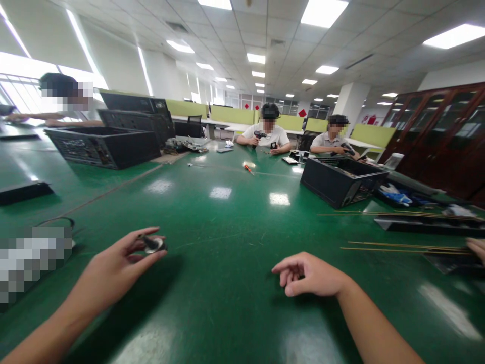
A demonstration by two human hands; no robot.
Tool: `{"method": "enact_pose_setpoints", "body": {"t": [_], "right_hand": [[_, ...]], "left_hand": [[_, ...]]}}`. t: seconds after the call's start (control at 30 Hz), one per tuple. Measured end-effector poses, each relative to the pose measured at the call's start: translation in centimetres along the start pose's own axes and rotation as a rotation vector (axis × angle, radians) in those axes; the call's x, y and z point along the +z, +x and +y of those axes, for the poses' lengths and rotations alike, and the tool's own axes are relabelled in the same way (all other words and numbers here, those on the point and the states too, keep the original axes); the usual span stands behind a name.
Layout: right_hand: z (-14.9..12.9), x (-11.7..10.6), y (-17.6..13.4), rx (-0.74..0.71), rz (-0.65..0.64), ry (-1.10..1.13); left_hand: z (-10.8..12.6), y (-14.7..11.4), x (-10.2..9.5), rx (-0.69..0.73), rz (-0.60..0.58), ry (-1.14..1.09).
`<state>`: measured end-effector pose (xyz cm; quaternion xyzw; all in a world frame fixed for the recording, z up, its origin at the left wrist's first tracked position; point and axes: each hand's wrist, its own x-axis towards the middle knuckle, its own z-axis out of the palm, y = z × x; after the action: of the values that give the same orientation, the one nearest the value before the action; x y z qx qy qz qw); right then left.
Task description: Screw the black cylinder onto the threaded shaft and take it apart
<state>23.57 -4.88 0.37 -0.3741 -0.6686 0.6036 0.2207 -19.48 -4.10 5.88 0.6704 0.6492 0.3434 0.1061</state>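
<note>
My left hand (127, 260) is raised above the green table at the left, its thumb and fingers closed round a small dark round part with a silvery face (153, 245). What kind of part it is I cannot make out. At the right, my right hand (305, 275) hovers low over the table with nothing in it. Its index finger points left, the other fingers are loosely curled, and the thumb is apart from them. Green tabletop (223, 283) lies between both hands.
Across the table (204, 222) lies an orange screwdriver (248, 169). Black computer cases stand at the left (102, 146) and right (341, 179). Thin rods (401, 246) extend from another person's hand (476, 247) at the right edge. Co-workers sit opposite, one holding a power drill (259, 135).
</note>
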Motion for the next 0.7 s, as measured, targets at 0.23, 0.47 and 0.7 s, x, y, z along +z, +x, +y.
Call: {"method": "enact_pose_setpoints", "body": {"t": [0.23,0.47,0.7], "right_hand": [[0.5,-0.8,0.2,-0.099,0.27,0.001],[-0.4,-0.7,0.1,-0.207,0.496,-0.359],[-1.1,0.4,0.4,-0.227,0.522,-0.537]], "left_hand": [[11.9,1.4,9.5,0.318,-0.364,-0.306],[14.0,0.5,15.9,0.599,-0.494,-0.334],[12.3,0.4,16.9,0.479,-0.496,-0.403]]}}
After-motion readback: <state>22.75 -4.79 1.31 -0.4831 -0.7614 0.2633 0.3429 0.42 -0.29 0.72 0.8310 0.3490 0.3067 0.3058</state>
